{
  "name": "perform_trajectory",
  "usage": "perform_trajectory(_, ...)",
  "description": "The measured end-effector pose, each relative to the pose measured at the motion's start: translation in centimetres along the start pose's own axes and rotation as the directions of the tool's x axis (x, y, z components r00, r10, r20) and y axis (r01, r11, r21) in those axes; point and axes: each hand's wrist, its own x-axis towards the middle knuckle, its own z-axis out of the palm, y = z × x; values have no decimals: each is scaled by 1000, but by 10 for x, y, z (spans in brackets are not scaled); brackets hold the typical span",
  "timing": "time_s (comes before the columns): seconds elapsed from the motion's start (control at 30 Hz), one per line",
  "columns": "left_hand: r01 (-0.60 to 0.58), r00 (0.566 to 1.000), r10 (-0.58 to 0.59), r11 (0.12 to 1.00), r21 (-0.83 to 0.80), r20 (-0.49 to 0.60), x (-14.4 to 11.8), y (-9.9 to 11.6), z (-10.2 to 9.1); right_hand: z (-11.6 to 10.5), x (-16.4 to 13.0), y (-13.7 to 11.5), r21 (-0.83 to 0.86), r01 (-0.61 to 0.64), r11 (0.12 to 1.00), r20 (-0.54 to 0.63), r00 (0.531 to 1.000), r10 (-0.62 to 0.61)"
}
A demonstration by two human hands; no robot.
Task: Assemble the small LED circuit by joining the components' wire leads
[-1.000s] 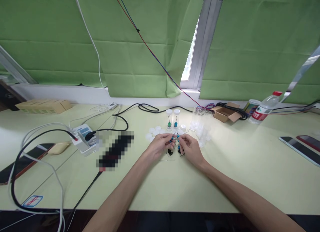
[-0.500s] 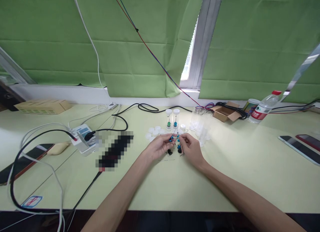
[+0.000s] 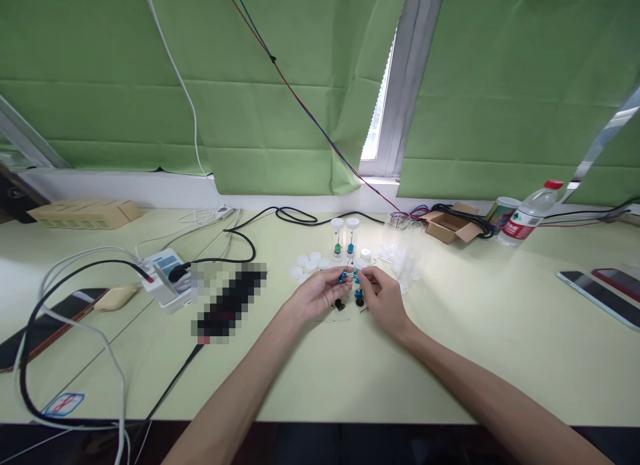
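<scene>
**A:** Both hands meet at the middle of the pale green counter (image 3: 450,358). The left hand (image 3: 320,293) is pinched shut on a small blue bead-like piece on a thin metal pin (image 3: 343,277), and the right hand (image 3: 381,293) is pinched on the other end of the same little assembly, at a second small blue piece (image 3: 357,273). How would you handle that well?

**B:** I'd keep both wrists resting on the counter, as they seem to be. Parts that small want steady fingertips, not floating arms.

**A:** There are loose bits right under the fingers: two small black pieces (image 3: 340,305) and another blue bead (image 3: 358,293).

**B:** Then hold the work just above them, low enough that a dropped piece lands nearby. A thin loose metal pin (image 3: 327,320) lies near the left wrist; I'd avoid sweeping it off with the forearm.

**A:** And behind the hands?

**B:** Two upright clear tubes with white caps (image 3: 345,237), one holding a green bead and one a blue, with flat white round caps (image 3: 306,263) to their left and a cluster of empty clear tubes (image 3: 404,255) to their right. They look easy to tip, so any reach forward should go in between them, slowly.

**A:** Grip pressure?

**B:** Light, I'd judge. The pin looks thin enough to bend.
</scene>
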Motion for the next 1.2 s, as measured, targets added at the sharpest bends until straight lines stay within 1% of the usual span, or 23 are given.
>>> perform_trajectory(0.33,-25,1000,25,999,30,0,1,-2,-3,1,0,0,-21,31,999,-2,1000,-31)
perform_trajectory(0.47,-36,998,39,997,64,-39,-1,-1,1,0,0,2,-47,49,998,2,999,-49)
perform_trajectory(0.63,-61,992,76,988,145,-98,-4,1,8,-1,0,4,-125,126,984,11,992,-125)
perform_trajectory(0.73,-77,992,94,979,188,-82,-6,1,9,-1,1,5,-158,161,974,22,987,-159)
perform_trajectory(0.83,-99,992,115,970,224,-59,-6,1,8,-1,1,5,-147,153,977,27,988,-151)
perform_trajectory(0.97,-112,990,129,964,240,-57,-5,1,8,-1,0,5,-134,132,982,30,991,-129)
perform_trajectory(1.2,-160,983,180,948,275,-49,-4,-1,6,-1,0,3,-159,158,975,8,987,-158)
